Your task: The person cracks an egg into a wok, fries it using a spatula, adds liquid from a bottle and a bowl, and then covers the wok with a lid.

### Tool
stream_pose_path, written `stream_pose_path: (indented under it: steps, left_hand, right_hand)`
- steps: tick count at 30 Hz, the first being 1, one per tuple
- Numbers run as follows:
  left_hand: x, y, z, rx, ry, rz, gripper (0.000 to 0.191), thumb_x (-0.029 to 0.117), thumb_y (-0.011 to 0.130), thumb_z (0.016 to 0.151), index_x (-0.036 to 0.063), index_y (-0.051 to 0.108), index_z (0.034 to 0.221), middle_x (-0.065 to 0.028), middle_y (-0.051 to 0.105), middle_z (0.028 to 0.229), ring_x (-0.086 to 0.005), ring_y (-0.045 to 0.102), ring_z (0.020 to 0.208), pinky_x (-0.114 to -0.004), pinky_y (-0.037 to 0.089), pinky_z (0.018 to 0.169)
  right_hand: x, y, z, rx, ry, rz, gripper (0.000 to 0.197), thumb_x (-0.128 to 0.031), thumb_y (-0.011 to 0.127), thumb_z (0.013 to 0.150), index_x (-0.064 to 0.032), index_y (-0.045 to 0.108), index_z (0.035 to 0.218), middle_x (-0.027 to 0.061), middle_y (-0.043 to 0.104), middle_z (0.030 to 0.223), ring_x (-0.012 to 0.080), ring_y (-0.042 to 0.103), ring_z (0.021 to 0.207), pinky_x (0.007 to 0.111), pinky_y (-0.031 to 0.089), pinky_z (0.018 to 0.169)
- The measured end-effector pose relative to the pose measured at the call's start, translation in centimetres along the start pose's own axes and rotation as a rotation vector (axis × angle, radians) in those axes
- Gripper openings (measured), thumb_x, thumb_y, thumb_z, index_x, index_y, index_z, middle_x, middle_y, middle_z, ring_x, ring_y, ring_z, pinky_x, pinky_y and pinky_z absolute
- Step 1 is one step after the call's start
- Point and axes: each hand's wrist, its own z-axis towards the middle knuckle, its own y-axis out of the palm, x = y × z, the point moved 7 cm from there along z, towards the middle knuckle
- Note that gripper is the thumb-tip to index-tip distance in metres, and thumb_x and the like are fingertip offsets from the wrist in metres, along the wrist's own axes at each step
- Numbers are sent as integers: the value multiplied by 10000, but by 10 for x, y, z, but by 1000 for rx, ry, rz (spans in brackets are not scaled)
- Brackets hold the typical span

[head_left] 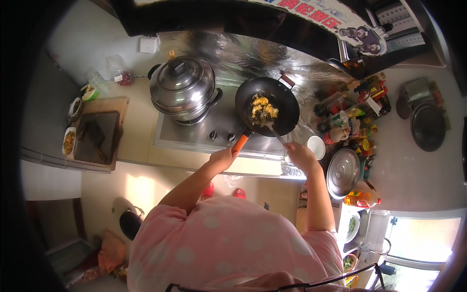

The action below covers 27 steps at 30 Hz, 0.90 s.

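A dark wok (pixel 246 100) sits over the right side of the gas stove (pixel 189 135). My left hand (pixel 223 160) grips its orange handle (pixel 241 142). In my right hand (pixel 302 156) is a metal spatula (pixel 278 135), its blade down in the wok at the lower edge of some yellow scrambled egg (pixel 263 107). The egg lies in broken lumps on the wok's bottom. Just right of my right hand stands a white bowl (pixel 316 147). The burner under the wok is hidden.
A lidded steel steamer pot (pixel 182 85) stands on the stove's left side. Farther left, a cleaver (pixel 94 135) lies on a cutting board (pixel 114 146). Seasoning bottles (pixel 339 133) crowd the right counter, near a large metal lid (pixel 343 173) and an oil bottle (pixel 361 199). The range hood (pixel 233 22) overhangs the back.
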Motion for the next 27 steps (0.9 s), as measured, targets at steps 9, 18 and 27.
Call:
stream_pose_path:
  steps: [9,18,27]
  left_hand:
    - [13,-4,0,-67,-29,34,459,439,364,888,16,525,959,-174,621,831,-351,590,783,-451,445,683]
    - [10,-4,-1,-43,-15,41,473,448,356,889,12,524,960,-174,621,840,-356,588,794,-448,446,694]
    - [-2,-1,0,-7,-25,21,462,445,363,886,20,534,944,-165,623,821,-351,592,779,-446,448,680]
  right_hand:
    - [15,10,22,143,-28,-33,207,-217,460,834,-129,592,967,179,617,860,353,581,840,449,458,735]
    - [9,1,27,190,72,17,263,-286,418,863,-142,588,1001,180,615,890,367,574,865,452,454,751]
    - [1,-1,-6,3,86,-51,256,-231,451,831,-167,587,1039,161,616,931,353,569,904,438,449,783]
